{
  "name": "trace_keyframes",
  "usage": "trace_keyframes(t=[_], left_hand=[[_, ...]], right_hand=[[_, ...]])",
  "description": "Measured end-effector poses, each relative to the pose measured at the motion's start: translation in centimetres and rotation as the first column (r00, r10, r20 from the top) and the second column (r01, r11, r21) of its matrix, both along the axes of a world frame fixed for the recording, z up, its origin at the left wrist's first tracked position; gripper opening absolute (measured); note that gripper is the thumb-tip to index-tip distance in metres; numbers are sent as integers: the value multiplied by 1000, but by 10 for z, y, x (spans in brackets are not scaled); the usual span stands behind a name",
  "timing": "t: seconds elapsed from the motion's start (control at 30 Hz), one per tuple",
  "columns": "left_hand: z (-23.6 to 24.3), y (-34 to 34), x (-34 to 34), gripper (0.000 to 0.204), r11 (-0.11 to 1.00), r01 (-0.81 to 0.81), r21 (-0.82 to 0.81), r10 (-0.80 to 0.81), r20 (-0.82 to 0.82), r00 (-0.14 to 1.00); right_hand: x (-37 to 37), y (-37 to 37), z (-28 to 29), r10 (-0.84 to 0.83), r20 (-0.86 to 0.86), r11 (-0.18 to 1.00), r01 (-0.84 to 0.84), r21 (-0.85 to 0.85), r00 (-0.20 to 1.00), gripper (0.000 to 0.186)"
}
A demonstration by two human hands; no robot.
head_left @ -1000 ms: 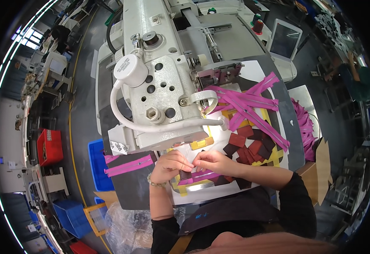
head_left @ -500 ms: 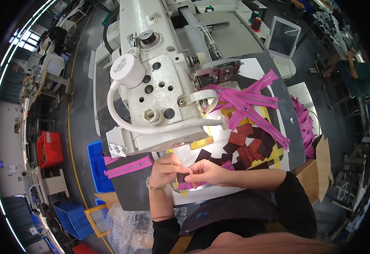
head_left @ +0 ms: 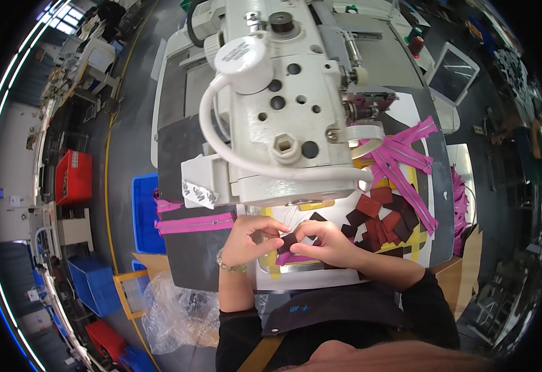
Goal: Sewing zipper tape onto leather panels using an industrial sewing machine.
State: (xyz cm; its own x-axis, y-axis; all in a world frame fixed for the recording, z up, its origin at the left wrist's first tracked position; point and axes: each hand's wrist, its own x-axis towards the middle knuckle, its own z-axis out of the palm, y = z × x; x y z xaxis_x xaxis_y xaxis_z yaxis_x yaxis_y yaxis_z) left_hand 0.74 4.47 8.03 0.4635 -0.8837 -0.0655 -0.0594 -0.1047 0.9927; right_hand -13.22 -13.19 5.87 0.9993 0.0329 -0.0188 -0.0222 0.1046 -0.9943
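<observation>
My left hand (head_left: 259, 239) and my right hand (head_left: 317, 243) grip a small dark brown patch (head_left: 286, 244) below the head of a white sewing machine (head_left: 283, 118), fingertips closed on it from either side. Fine thread runs down to the patch. Under my hands, a magenta zipper piece (head_left: 291, 260) lies on a white board edged with yellow tape (head_left: 416, 243). Red and dark brown squares (head_left: 369, 206) are heaped right of my hands, below crossed magenta zippers (head_left: 407, 186). Another magenta zipper (head_left: 193, 223) lies left of my left hand.
Magenta zippers (head_left: 463, 192) hang at the right, above a cardboard box (head_left: 451, 276). Blue bins (head_left: 143, 214), a red bin (head_left: 72, 177) and plastic wrap (head_left: 168, 310) are at the left. A monitor (head_left: 456, 71) stands back right. Co-workers appear far left (head_left: 106, 17) and right (head_left: 537, 142).
My view has shifted, so the machine appears further right and higher. My hands have turned the dark patch, which now shows more clearly between my thumbs.
</observation>
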Motion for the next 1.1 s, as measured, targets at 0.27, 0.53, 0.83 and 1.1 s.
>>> trace_keyframes(t=[0.27,0.53,0.83,1.1], left_hand=[[-2,0,-2,6,989,-127,75,142,-243,959],[-4,-2,-7,5,974,-226,7,223,-198,954],[-11,-2,-12,5,954,-300,-21,296,-110,949],[-13,-4,-13,6,943,-334,-12,331,-92,939]], right_hand=[[1,3,3,133,-275,964,-60,259,952,12],[-1,7,-3,93,-196,976,-51,211,976,14],[-4,5,3,44,-236,981,3,193,971,13],[-4,6,1,33,-278,967,40,253,960,14]])
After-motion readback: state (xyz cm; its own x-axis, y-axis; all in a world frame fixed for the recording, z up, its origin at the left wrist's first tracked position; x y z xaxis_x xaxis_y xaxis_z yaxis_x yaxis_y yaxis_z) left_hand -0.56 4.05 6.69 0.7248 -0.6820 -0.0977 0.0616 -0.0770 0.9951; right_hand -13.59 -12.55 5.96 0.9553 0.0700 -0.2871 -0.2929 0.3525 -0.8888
